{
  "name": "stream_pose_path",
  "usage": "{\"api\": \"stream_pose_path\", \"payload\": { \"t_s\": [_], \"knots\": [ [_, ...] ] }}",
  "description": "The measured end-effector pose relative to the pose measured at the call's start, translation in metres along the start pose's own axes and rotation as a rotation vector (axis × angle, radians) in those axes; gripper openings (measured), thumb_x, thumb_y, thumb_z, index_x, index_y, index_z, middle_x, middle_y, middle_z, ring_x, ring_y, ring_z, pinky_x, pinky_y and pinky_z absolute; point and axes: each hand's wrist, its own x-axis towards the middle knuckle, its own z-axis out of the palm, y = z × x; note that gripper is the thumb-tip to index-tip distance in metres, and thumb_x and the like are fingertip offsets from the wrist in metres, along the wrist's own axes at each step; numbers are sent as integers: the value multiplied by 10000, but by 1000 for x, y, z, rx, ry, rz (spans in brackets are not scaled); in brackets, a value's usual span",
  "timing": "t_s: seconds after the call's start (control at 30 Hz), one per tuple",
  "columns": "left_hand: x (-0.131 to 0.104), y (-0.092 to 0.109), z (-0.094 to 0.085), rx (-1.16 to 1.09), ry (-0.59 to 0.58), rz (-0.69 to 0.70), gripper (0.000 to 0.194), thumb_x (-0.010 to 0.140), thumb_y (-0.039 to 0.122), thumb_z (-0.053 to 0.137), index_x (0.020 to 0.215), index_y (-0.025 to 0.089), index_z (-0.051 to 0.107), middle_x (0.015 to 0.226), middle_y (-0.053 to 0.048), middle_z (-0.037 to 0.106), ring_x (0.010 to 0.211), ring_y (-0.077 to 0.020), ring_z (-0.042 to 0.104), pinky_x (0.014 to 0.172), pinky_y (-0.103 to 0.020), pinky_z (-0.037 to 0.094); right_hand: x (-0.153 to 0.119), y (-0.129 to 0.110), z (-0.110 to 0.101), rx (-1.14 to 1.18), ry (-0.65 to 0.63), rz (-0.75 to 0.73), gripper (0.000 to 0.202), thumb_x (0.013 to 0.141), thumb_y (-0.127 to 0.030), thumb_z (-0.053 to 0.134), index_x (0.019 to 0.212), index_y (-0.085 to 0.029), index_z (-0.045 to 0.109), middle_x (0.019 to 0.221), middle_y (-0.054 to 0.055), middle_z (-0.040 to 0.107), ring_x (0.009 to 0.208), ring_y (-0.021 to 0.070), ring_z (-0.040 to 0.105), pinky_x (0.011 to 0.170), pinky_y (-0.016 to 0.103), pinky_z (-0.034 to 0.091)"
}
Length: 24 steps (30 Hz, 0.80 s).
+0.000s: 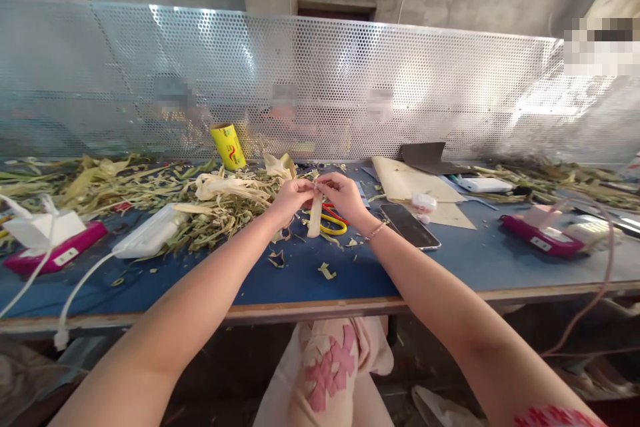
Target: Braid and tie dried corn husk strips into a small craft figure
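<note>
My left hand (295,197) and my right hand (341,192) meet above the middle of the blue table, fingertips pinched together. Between them they hold the top end of a pale strip of dried husk (315,215), which hangs down toward the tabletop. Its upper end is partly hidden by my fingers. Just behind and to the right of the strip lie scissors with yellow and red handles (336,223), their blades out of sight. Left of my hands, paler husk pieces (233,188) rest on a heap of dried greenish strips (220,219). Small scraps (327,271) lie in front.
A phone (411,225) and tan paper sheets (400,180) lie to the right. Magenta power strips (60,248) (537,237) sit at both sides, with cables. A white power bank (150,232) and a yellow tube (228,147) stand left. A perforated metal screen (320,80) borders the back.
</note>
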Motion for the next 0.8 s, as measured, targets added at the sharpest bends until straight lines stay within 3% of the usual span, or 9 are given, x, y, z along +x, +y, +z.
{"api": "stream_pose_path", "payload": {
  "t_s": [0.13,0.3,0.6,0.8],
  "knots": [
    [-3,3,2,-77,6,-39,43,607,172,595,631,137,601,555,-1,598,506,-101,541,547,-251,445,-2,0,-2,-130,39,-80,95,725,-243,537,748,-216,626,790,23,605,711,134,539,696,300,445],
    [-3,4,4,-181,43,-93,55,618,126,551,568,135,573,500,0,571,473,-92,519,549,-249,443,-4,-5,-4,-269,-5,-220,165,753,-206,496,781,-232,656,789,31,603,742,146,538,682,293,446],
    [-1,6,4,-352,118,-166,104,663,114,515,568,132,554,486,-3,561,461,-86,515,534,-232,443,-6,-6,-4,-280,-65,-244,231,776,-233,463,860,-242,678,853,50,616,810,158,560,662,291,467],
    [-1,7,2,-365,63,-146,110,677,182,613,587,136,569,521,4,580,468,-77,514,537,-230,438,-6,-8,-7,-241,-83,-253,215,775,-251,478,818,-235,688,855,50,628,811,161,568,708,315,471]
  ]
}}
